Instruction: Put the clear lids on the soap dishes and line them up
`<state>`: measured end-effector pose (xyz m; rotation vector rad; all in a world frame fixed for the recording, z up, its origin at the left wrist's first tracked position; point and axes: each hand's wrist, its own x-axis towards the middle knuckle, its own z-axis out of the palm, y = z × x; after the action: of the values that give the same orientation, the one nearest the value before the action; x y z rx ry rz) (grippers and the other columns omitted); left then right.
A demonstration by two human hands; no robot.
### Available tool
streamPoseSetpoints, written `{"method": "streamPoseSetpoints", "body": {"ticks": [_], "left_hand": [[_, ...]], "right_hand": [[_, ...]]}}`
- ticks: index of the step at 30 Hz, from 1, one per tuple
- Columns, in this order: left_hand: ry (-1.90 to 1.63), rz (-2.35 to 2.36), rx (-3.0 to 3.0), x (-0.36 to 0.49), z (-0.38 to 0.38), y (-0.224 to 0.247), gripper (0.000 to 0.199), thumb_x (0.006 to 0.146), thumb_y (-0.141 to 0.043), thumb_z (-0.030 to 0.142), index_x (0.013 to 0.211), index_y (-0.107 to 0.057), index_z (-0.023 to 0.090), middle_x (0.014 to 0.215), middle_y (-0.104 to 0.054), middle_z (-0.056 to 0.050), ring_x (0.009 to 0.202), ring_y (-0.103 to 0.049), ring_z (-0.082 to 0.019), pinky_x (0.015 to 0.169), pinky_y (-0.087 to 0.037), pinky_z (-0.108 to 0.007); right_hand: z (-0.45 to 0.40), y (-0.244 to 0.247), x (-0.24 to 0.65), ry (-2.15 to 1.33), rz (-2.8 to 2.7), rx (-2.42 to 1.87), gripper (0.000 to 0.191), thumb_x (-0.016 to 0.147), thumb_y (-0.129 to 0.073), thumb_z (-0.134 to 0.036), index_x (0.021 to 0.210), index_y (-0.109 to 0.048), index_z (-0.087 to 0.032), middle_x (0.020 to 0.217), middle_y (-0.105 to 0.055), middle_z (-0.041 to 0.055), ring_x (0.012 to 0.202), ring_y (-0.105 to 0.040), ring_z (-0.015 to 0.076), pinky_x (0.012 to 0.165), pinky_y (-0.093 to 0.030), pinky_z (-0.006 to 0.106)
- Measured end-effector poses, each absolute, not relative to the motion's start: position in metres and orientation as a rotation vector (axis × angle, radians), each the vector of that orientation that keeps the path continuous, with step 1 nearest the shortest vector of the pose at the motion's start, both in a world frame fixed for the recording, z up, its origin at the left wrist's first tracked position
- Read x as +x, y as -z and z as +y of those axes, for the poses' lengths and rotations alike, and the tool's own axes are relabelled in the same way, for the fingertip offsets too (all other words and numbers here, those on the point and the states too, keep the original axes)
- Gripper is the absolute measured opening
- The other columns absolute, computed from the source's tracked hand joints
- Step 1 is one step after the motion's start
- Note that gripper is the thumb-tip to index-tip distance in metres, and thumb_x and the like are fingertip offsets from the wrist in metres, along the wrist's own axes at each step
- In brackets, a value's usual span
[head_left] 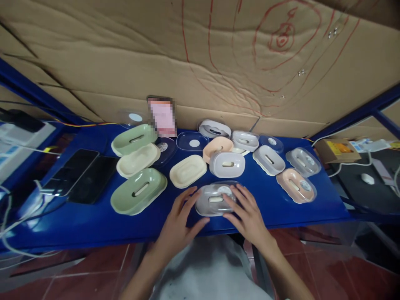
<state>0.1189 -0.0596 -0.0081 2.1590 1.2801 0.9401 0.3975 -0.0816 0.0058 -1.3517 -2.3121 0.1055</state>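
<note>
A grey oval soap dish (215, 207) under a clear lid (210, 191) with a round white label lies near the table's front edge. On its left side my left hand (185, 214) has its fingers spread, the tips close to the rim. My right hand (246, 208) rests over the lid's right part with fingers apart. Just behind stand a pale grey dish (227, 170) and a peach dish (215, 146). To the left lies a cream oval dish (188, 171).
Green dishes (139, 191) and another cream dish (137, 160) stand left on the blue table (250, 221). Farther left are dark phones (75, 173) and cables. Lidded dishes (295, 185) lie right. A propped phone (162, 116) leans against the cardboard wall (125, 62).
</note>
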Motion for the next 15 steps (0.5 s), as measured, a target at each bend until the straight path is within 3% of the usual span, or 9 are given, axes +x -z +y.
{"method": "streamPoseSetpoints", "body": {"ticks": [3,9,15], "left_hand": [[-0.823,1.299,2.125,0.116,-0.073,0.022,0.084,0.099,-0.074,0.045,0.168,-0.026,0.035,0.168,-0.042,-0.017,0.151,-0.051,-0.035,0.116,-0.055,-0.054],[-0.806,1.283,2.130,0.116,-0.067,0.026,0.079,0.101,-0.072,0.042,0.167,-0.028,0.039,0.164,-0.050,-0.013,0.149,-0.055,-0.032,0.118,-0.053,-0.055],[-0.769,1.187,2.196,0.106,-0.058,0.020,0.073,0.102,-0.069,0.041,0.166,-0.034,0.036,0.162,-0.053,-0.012,0.147,-0.056,-0.030,0.117,-0.054,-0.052]], "right_hand": [[-0.073,-0.005,0.382,-0.063,-2.470,-1.248,0.059,0.107,-0.064,-0.036,0.163,-0.046,-0.032,0.168,-0.048,0.0070,0.161,-0.036,0.0316,0.127,-0.042,0.061],[-0.075,0.006,0.380,0.010,-2.543,-1.201,0.064,0.102,-0.071,-0.034,0.162,-0.048,-0.031,0.166,-0.050,0.0097,0.158,-0.040,0.0330,0.124,-0.045,0.060],[-0.084,0.009,0.376,0.108,-2.520,-1.238,0.052,0.106,-0.065,-0.031,0.157,-0.055,-0.033,0.164,-0.052,0.0093,0.155,-0.043,0.0326,0.122,-0.046,0.060]]}}
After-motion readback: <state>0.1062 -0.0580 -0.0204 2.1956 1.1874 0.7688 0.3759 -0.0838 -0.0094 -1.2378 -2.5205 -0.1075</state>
